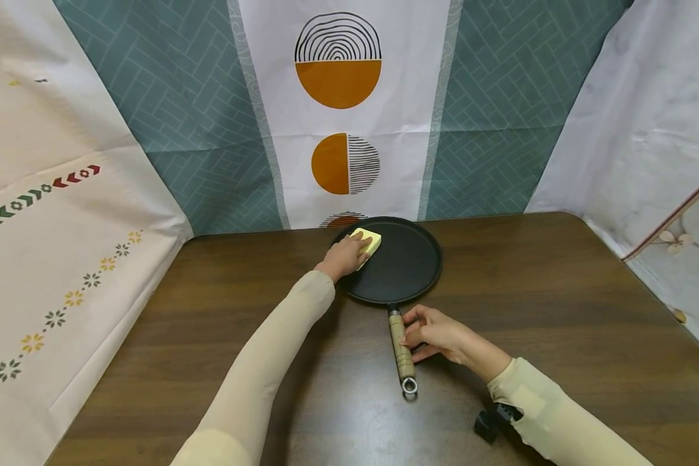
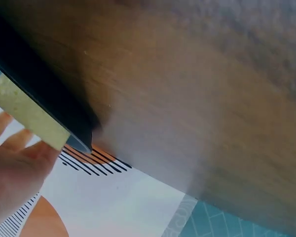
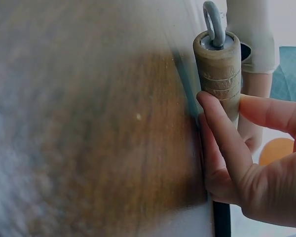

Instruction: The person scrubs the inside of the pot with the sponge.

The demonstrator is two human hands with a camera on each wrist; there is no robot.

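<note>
A round, flat black griddle pan (image 1: 406, 262) lies at the far middle of the table, its wooden handle (image 1: 400, 340) pointing toward me. My left hand (image 1: 343, 257) grips a yellow sponge (image 1: 374, 240) against the left part of the pan's surface. In the left wrist view, the fingers lie along the sponge (image 2: 32, 114) beside the dark pan rim (image 2: 44, 89). With thumb and fingers, my right hand (image 1: 439, 334) pinches the handle from the right side. The right wrist view shows the handle (image 3: 219, 74) close up, with a metal ring (image 3: 214, 22) at its end.
The brown wooden table (image 1: 518, 278) extends around the pan. Behind it hangs a teal and white cloth (image 1: 495, 129) with orange circles. An embroidered cream cloth (image 1: 52, 278) borders the left side, and a whitish cloth (image 1: 652, 162) the right. A small black device (image 1: 486, 426) sits at the right wrist.
</note>
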